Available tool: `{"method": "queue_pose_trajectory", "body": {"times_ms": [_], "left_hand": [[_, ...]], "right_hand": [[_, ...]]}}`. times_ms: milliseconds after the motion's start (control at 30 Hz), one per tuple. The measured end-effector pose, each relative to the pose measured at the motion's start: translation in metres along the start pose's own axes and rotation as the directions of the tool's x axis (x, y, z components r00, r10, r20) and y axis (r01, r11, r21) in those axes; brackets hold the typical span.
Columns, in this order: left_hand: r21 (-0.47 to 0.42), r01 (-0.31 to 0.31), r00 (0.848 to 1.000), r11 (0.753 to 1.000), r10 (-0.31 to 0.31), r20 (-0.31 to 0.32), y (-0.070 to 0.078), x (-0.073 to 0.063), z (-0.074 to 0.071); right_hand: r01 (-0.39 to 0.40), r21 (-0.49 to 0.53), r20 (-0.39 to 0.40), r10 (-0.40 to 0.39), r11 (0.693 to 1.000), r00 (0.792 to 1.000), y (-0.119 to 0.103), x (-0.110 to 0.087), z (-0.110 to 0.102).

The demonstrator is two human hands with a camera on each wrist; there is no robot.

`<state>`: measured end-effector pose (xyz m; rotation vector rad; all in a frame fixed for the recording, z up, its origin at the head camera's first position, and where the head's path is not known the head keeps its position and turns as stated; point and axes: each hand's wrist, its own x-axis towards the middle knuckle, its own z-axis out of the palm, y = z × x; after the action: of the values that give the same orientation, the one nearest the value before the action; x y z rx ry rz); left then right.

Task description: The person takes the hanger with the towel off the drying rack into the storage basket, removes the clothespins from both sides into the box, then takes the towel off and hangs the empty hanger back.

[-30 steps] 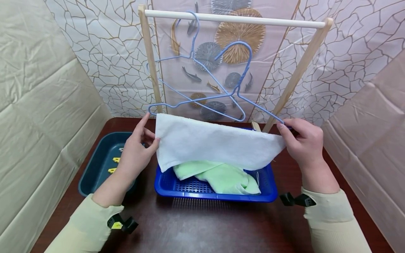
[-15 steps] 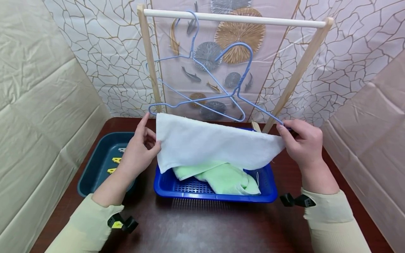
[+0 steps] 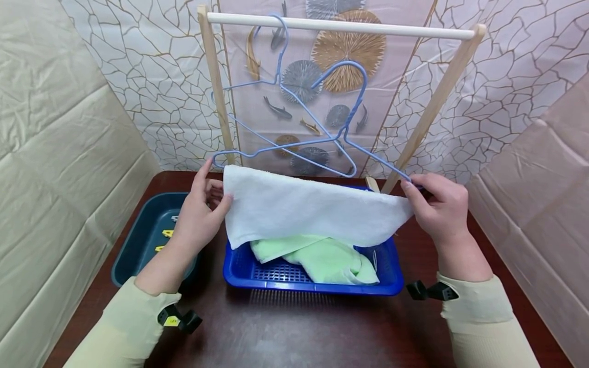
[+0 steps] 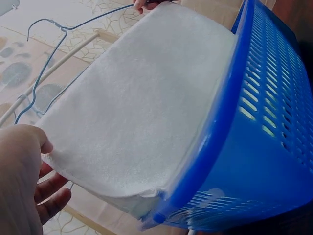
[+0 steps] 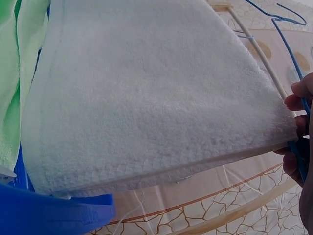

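Note:
A white towel drapes over the lower bar of a blue clothes hanger, above a blue basket. My right hand grips the hanger's right end, with the towel's corner at its fingers. At the other end, my left hand has its index finger extended to the hanger's tip and its thumb on the towel's left edge. The left wrist view shows a gap between that thumb and the lower fingers. A light green towel lies in the basket.
Behind stands a wooden rack with a second blue hanger on its rail. A dark teal tray with yellow clothespins is at the left of the table. Draped cloth walls rise on both sides.
My left hand has shifted slightly left and up along the towel's edge, its index finger still at the hanger's end. The right hand keeps its grip almost unmoved.

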<state>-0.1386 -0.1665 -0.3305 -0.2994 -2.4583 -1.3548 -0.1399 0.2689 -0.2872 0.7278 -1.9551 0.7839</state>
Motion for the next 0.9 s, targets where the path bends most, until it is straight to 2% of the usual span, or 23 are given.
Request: {"method": "queue_pose_trajectory", "body": {"times_ms": [167, 267, 600, 900], "left_hand": [[-0.026, -0.045, 0.994, 0.999, 0.042, -0.099, 0.0039, 0.0014, -0.0007], [-0.039, -0.056, 0.989, 0.998, 0.050, -0.137, 0.0048, 0.0025, 0.0007], [-0.054, -0.025, 0.990, 0.998, 0.017, -0.141, 0.0072, 0.0051, 0.0040], [-0.085, -0.028, 0.988, 0.996, 0.015, -0.154, 0.0084, 0.0056, 0.0051]], "right_hand": [[0.002, 0.000, -0.005, -0.002, 1.000, 1.000, 0.0003, 0.0008, -0.0004], [0.002, -0.007, -0.007, -0.002, 1.000, 1.000, 0.0004, 0.0007, -0.0009], [-0.003, -0.015, -0.011, 0.003, 1.000, 1.000, 0.0038, -0.0014, -0.0006], [-0.008, -0.031, -0.007, 0.008, 0.999, 1.000, 0.0034, -0.0002, -0.0010]]}}
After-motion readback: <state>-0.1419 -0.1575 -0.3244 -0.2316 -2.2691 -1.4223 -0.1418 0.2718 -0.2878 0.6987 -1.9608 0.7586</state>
